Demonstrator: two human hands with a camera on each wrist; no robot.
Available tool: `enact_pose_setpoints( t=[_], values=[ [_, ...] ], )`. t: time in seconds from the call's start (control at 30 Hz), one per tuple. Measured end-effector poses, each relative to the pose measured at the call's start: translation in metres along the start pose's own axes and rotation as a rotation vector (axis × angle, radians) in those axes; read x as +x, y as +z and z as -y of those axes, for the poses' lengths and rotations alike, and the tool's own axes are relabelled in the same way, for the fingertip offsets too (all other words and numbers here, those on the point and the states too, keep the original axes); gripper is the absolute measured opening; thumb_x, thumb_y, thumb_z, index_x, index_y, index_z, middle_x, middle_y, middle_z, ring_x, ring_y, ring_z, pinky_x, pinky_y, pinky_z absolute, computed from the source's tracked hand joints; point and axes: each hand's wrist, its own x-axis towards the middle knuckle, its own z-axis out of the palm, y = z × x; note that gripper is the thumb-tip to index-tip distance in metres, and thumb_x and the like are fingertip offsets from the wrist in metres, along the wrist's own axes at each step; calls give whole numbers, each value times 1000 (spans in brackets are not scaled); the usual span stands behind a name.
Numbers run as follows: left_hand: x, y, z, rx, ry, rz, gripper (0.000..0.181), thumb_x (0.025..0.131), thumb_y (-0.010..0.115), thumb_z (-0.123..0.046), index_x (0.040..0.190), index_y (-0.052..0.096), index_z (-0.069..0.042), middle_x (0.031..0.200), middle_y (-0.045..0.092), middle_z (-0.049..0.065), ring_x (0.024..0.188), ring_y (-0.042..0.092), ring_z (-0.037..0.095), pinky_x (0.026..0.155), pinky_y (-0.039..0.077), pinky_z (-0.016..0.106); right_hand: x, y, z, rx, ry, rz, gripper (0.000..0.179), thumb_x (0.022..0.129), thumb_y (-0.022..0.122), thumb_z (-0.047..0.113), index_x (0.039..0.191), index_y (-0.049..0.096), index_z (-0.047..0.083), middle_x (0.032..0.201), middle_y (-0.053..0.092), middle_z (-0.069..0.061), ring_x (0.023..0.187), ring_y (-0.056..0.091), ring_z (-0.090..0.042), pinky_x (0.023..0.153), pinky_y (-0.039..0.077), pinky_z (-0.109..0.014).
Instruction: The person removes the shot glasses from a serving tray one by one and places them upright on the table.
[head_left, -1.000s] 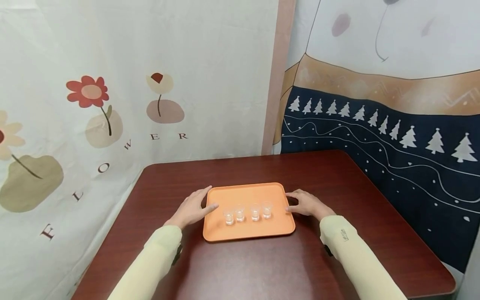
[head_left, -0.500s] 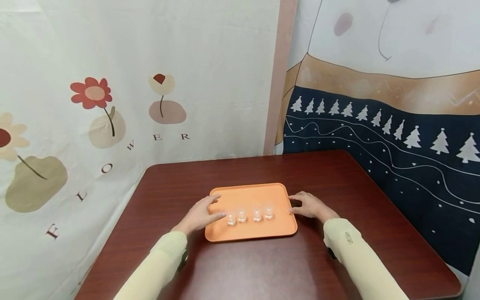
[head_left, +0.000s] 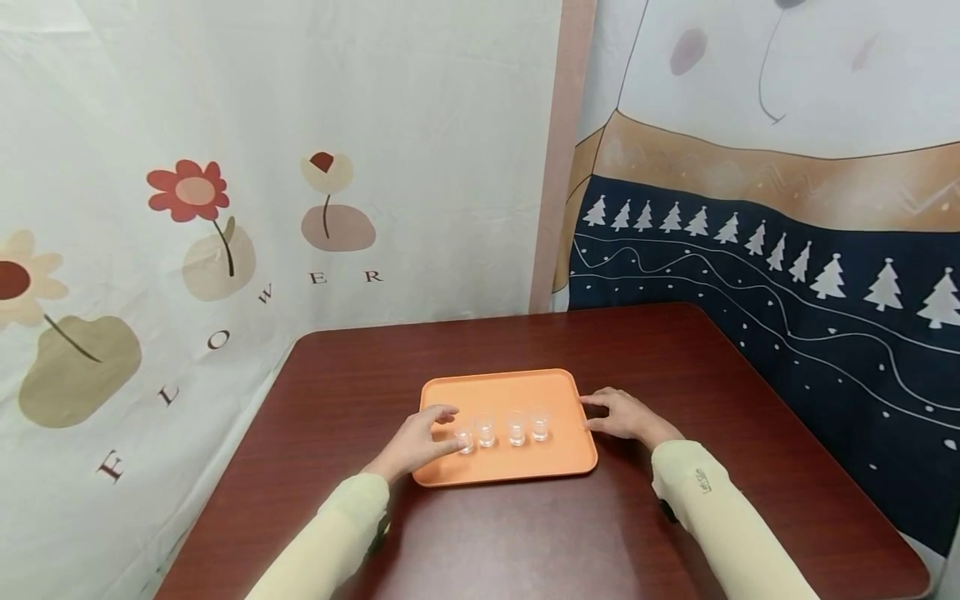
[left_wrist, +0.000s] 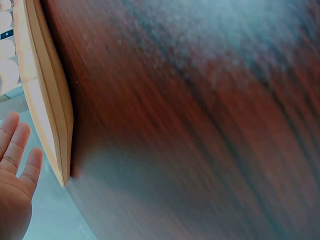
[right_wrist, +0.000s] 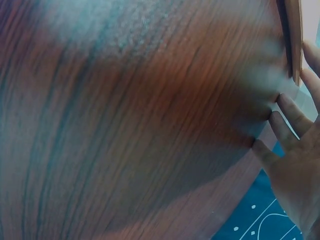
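Observation:
An orange rectangular tray (head_left: 502,388) lies on the table, with several small clear glasses standing in a row on it. My left hand (head_left: 414,442) reaches over the tray's left side, thumb and fingers apart beside the leftmost glass (head_left: 466,442). Whether the thumb touches that glass is hard to tell. At the tray's right rim is my right hand (head_left: 624,416), its fingertips at or against the edge. The left wrist view has the left hand (left_wrist: 17,185) with straight fingers beyond the tray edge (left_wrist: 57,115). In the right wrist view, the right hand's (right_wrist: 295,165) fingers are spread, some down at the table.
The other glasses, a second (head_left: 486,432), a third (head_left: 516,432) and the rightmost one (head_left: 540,428), stand to the right of the leftmost. A dark red-brown wooden table (head_left: 495,533) carries the tray. Printed cloths (head_left: 450,167) hang behind and to the right.
My left hand has moved right and nearer, from the tray's left rim to beside the leftmost glass. The right hand stays at the right rim. The view has shifted slightly.

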Motion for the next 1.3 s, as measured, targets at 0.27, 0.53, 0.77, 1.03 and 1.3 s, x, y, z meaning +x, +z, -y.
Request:
enact_pose_setpoints(
  t=[0.27, 0.53, 0.77, 1.03, 1.3],
  values=[
    [2, 7, 2, -28, -24, -2, 46, 80, 84, -26, 117, 65, -5, 111, 68, 5, 106, 64, 26, 93, 50, 46, -2, 0, -1, -1, -11, 10, 59, 90, 73, 35, 141, 57, 13, 139, 49, -22, 128, 43, -43, 104, 35, -61],
    [2, 10, 2, -67, -47, -5, 32, 82, 82, -22, 106, 65, -9, 102, 66, 2, 103, 63, 26, 91, 51, 46, -3, 1, -1, 17, -11, 7, 59, 90, 73, 35, 142, 56, 14, 139, 48, -23, 129, 42, -44, 104, 35, -62],
    [3, 12, 2, -105, -51, -4, 25, 84, 81, -18, 101, 64, -10, 98, 64, 2, 100, 64, 25, 88, 52, 45, -3, 2, -3, 6, -24, 2, 60, 89, 74, 35, 141, 56, 13, 138, 49, -23, 126, 44, -43, 103, 36, -62],
    [3, 13, -1, -162, -61, -23, 23, 83, 81, -14, 98, 64, -8, 96, 66, 2, 98, 64, 25, 89, 52, 47, -5, 1, -1, 17, -21, 4, 58, 90, 73, 33, 141, 57, 12, 138, 49, -23, 127, 43, -43, 103, 36, -62],
    [3, 6, 0, -158, -86, -93, 19, 83, 80, -12, 93, 64, -12, 92, 67, -3, 94, 65, 19, 86, 51, 43, -4, 2, -3, 4, -29, 4, 59, 90, 73, 35, 142, 56, 13, 139, 48, -23, 129, 42, -44, 103, 36, -62]
  ],
)
